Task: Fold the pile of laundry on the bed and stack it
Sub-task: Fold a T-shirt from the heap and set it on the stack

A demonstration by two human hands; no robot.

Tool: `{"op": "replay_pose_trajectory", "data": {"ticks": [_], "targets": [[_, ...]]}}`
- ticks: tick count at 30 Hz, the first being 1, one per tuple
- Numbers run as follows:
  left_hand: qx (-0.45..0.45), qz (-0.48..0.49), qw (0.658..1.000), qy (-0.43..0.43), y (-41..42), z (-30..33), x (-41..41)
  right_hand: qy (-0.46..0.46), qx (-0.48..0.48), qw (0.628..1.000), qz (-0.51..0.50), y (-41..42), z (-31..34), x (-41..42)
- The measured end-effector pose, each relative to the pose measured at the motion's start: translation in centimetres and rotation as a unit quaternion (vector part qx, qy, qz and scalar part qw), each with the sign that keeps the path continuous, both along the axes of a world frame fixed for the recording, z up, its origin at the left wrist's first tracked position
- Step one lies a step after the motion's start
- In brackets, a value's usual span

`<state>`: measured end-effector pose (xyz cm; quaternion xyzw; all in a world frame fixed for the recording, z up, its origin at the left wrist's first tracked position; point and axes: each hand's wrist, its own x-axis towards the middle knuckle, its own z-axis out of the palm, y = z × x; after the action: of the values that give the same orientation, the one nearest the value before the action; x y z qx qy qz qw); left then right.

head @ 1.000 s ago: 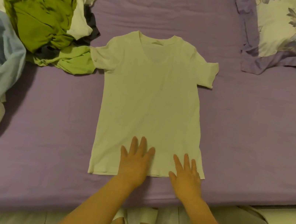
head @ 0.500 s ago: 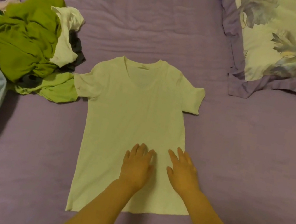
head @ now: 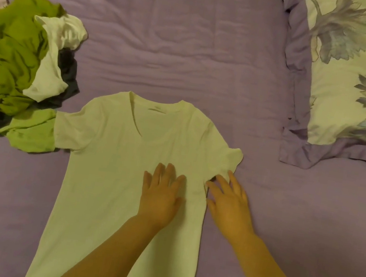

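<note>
I see the white T-shirt [head: 112, 170] spread flat on the purple bed [head: 192, 44]. Left hand [head: 161, 194] flat, released, on its chest; right hand [head: 229, 203] released, fingertips at the sleeve. Unfolded pile [head: 15, 68] at left.

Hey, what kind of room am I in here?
Most likely a bedroom: a bed with a purple sheet, a floral pillow, and a pile of unfolded laundry beside a white T-shirt laid flat.

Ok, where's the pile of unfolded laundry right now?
In the head view the laundry pile sits at the left edge of the purple bed, its light green piece touching the left sleeve of the spread white T-shirt.
</note>
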<state>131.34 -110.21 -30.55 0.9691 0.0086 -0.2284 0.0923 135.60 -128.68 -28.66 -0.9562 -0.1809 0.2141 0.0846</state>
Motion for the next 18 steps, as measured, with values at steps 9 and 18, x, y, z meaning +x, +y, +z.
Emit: {"op": "replay_pose_trajectory", "data": {"ticks": [9, 18], "targets": [[0.023, -0.076, 0.997, -0.007, -0.5, -1.3, 5.5, 0.007, 0.112, 0.967, -0.228, 0.2, -1.4, 7.3], [0.025, -0.087, 0.993, -0.076, 0.4, -0.8, 15.1, 0.005, 0.163, 0.933, -0.32, 0.1, -1.6, 11.1]]}}
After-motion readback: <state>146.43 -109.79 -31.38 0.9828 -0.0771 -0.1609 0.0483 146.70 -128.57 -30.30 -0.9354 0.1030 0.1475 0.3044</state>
